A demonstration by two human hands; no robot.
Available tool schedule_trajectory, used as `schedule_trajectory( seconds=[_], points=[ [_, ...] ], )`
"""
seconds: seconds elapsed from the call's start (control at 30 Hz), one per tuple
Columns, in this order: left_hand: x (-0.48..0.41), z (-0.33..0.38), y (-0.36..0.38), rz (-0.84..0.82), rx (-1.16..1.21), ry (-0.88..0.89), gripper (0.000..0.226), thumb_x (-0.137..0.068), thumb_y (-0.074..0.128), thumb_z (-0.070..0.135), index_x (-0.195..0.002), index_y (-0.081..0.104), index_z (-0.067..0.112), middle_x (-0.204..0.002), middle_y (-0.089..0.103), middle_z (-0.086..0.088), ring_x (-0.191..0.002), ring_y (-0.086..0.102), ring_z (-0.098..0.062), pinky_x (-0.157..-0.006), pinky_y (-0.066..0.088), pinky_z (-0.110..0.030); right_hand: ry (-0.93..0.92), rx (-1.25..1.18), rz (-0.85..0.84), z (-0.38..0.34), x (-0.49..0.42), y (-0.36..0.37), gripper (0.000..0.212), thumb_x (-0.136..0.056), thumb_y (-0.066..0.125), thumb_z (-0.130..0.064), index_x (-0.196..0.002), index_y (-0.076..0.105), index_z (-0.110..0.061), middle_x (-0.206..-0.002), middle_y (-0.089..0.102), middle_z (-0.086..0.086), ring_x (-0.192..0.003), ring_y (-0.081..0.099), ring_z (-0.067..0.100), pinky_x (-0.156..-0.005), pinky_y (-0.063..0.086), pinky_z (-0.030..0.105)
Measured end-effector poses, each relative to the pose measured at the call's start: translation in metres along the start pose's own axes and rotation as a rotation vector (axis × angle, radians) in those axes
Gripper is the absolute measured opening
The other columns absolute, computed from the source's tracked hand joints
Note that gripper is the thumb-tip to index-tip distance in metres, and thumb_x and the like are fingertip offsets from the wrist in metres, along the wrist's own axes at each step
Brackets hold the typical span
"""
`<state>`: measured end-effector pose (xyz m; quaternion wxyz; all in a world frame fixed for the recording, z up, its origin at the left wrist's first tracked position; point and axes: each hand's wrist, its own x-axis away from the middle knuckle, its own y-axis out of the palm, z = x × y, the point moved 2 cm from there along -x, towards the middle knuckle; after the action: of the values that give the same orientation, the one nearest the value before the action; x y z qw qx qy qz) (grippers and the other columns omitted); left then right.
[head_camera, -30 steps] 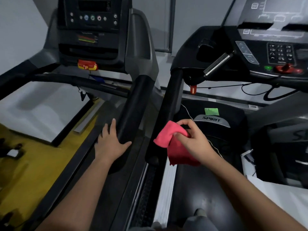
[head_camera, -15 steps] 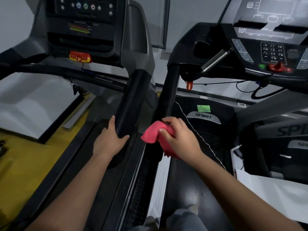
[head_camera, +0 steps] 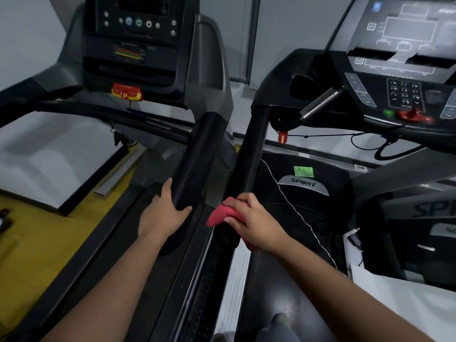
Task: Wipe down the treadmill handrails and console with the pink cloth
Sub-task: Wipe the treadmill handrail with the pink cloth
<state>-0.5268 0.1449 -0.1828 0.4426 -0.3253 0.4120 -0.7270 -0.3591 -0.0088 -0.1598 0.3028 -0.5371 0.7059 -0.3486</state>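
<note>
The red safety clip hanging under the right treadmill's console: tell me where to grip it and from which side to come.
Grip the red safety clip by its flat body, pinching front and back, and come from below and the near side. It hangs upright beside the black handrail, with its cord leading off to the right, so the lower end is free. The right hand holds the pink cloth; the left hand rests on the neighbouring rail.

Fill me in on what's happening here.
A person stands between two treadmills, cleaning. The right hand presses a pink cloth around the near end of the right treadmill's black handrail. The left hand rests on the neighbouring treadmill's handrail, apparently for support. The right treadmill's console sits farther up, with no hand or cloth on it.
</note>
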Motion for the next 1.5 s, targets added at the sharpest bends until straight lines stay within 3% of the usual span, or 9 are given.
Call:
schedule_trajectory(
  seconds=[0.17, 0.4, 0.7, 0.83, 0.9, 1.07, 1.17, 1.33, 1.5],
  points=[
    [0.003, -0.001, -0.001, -0.01, 0.024, -0.027, 0.091, -0.082, 0.064, 0.052, -0.151, 0.007, 0.033, -0.12, 0.056, -0.011, -0.087, 0.061, -0.025, -0.057, 0.044, -0.03, -0.022, 0.056, -0.007, -0.004, 0.001, 0.004, 0.041, -0.093, 0.053, -0.04, -0.131, 0.05, -0.024, -0.121, 0.037, -0.001, -0.106, 0.051, 0.019, -0.084, 0.043, 0.024],
    [0.002, -0.003, -0.001, 0.009, 0.06, -0.05, 0.088, -0.082, 0.064, 0.054, -0.149, 0.012, 0.033, -0.123, 0.055, -0.01, -0.094, 0.062, -0.027, -0.071, 0.053, -0.037, 0.031, 0.143, -0.053, -0.012, 0.022, 0.016, 0.048, -0.091, 0.047, -0.056, -0.131, 0.045, -0.03, -0.117, 0.038, -0.003, -0.09, 0.057, 0.019, -0.067, 0.045, 0.027],
    [0.004, -0.005, -0.001, 0.023, 0.077, -0.037, 0.085, -0.083, 0.063, 0.054, -0.149, 0.015, 0.029, -0.124, 0.057, -0.007, -0.097, 0.062, -0.025, -0.067, 0.051, -0.034, -0.011, 0.435, -0.03, -0.039, -0.016, 0.017, 0.035, -0.096, 0.046, -0.037, -0.12, 0.055, -0.014, -0.117, 0.042, 0.009, -0.103, 0.049, 0.028, -0.064, 0.043, 0.036],
    [0.002, -0.006, -0.001, 0.023, 0.08, -0.035, 0.085, -0.082, 0.063, 0.054, -0.148, 0.017, 0.029, -0.123, 0.058, -0.006, -0.097, 0.062, -0.024, -0.068, 0.051, -0.034, -0.115, 0.463, 0.06, -0.041, -0.004, 0.034, 0.034, -0.091, 0.046, -0.042, -0.098, 0.065, -0.014, -0.1, 0.05, 0.01, -0.082, 0.055, 0.028, -0.046, 0.045, 0.033],
    [0.002, -0.007, -0.001, 0.023, 0.089, -0.034, 0.084, -0.083, 0.063, 0.053, -0.148, 0.017, 0.029, -0.122, 0.058, -0.006, -0.096, 0.062, -0.025, -0.069, 0.052, -0.034, -0.126, 0.39, 0.066, -0.036, 0.009, 0.038, 0.041, -0.089, 0.036, -0.047, -0.102, 0.064, -0.02, -0.096, 0.05, 0.006, -0.079, 0.055, 0.025, -0.042, 0.046, 0.031],
    [0.002, -0.004, 0.0, 0.029, 0.038, -0.02, 0.082, -0.085, 0.059, 0.052, -0.149, 0.015, 0.026, -0.119, 0.058, -0.01, -0.092, 0.062, -0.027, -0.069, 0.054, -0.038, -0.157, 0.156, -0.047, -0.008, 0.026, 0.026, 0.042, -0.093, 0.038, -0.052, -0.131, 0.047, -0.036, -0.106, 0.049, 0.001, -0.089, 0.056, 0.017, -0.061, 0.053, 0.031],
    [0.003, -0.002, 0.0, 0.024, 0.036, -0.016, 0.081, -0.086, 0.059, 0.051, -0.149, 0.014, 0.025, -0.121, 0.056, -0.011, -0.093, 0.061, -0.027, -0.071, 0.054, -0.039, -0.155, 0.239, -0.046, -0.011, 0.01, 0.014, 0.042, -0.094, 0.039, -0.05, -0.128, 0.054, -0.031, -0.105, 0.047, 0.003, -0.084, 0.058, 0.022, -0.063, 0.043, 0.027],
    [0.004, -0.002, -0.001, 0.034, 0.018, -0.026, 0.08, -0.086, 0.058, 0.051, -0.148, 0.016, 0.024, -0.123, 0.055, -0.012, -0.093, 0.062, -0.028, -0.07, 0.053, -0.038, -0.084, 0.473, -0.013, -0.044, -0.012, 0.022, 0.042, -0.098, 0.038, -0.044, -0.116, 0.062, -0.015, -0.117, 0.044, 0.01, -0.096, 0.053, 0.031, -0.066, 0.043, 0.037],
    [0.005, -0.003, -0.002, 0.016, 0.011, -0.035, 0.082, -0.086, 0.059, 0.053, -0.149, 0.014, 0.024, -0.125, 0.056, -0.01, -0.096, 0.062, -0.027, -0.067, 0.051, -0.035, -0.198, 0.321, -0.054, -0.041, 0.01, 0.028, 0.045, -0.096, 0.032, -0.051, -0.111, 0.064, -0.023, -0.109, 0.044, 0.004, -0.099, 0.049, 0.023, -0.069, 0.048, 0.036]
  ],
)
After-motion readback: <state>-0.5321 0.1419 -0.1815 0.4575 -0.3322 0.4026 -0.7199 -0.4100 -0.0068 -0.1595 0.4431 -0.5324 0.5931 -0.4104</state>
